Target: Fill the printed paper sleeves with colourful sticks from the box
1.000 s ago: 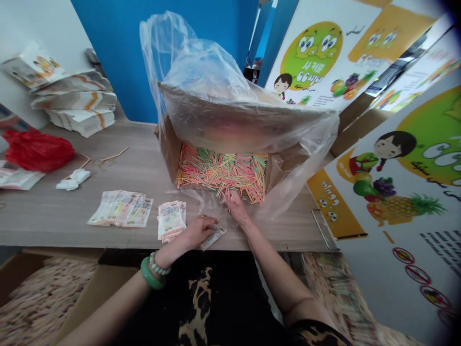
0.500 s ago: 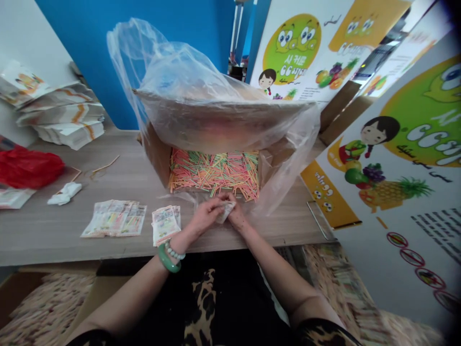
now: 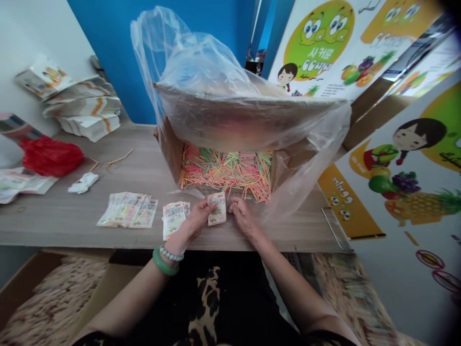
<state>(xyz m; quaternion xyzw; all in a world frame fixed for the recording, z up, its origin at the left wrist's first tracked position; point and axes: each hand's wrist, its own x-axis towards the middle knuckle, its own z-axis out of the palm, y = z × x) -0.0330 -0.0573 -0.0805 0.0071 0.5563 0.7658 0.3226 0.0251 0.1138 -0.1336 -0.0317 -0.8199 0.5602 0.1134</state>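
My left hand [image 3: 197, 217] pinches a small printed packet [image 3: 217, 209] by its left edge, held upright over the table's front. Just right of the packet, my right hand [image 3: 243, 215] is closed, its fingertips curled together; whatever they may hold is too small to make out. A few printed packets [image 3: 173, 221] lie partly under my left wrist. Farther left, filled packets [image 3: 128, 210] overlap in a row, coloured sticks showing through. Beyond my hands, a cardboard box lined with clear plastic [image 3: 248, 113] holds a heap of thin pink, green and yellow sticks [image 3: 226, 170].
A red plastic bag [image 3: 52, 157], a crumpled white tissue [image 3: 83, 183] and stacked flat cartons [image 3: 84, 108] occupy the table's left. Large printed cartons [image 3: 403, 192] stand close on the right. A metal wire frame [image 3: 335, 230] lies at the table's right edge.
My hands have come apart. The packet that was between both is now in my left hand alone, turned face up, while my right hand has drawn off to its right. The view has shifted left.
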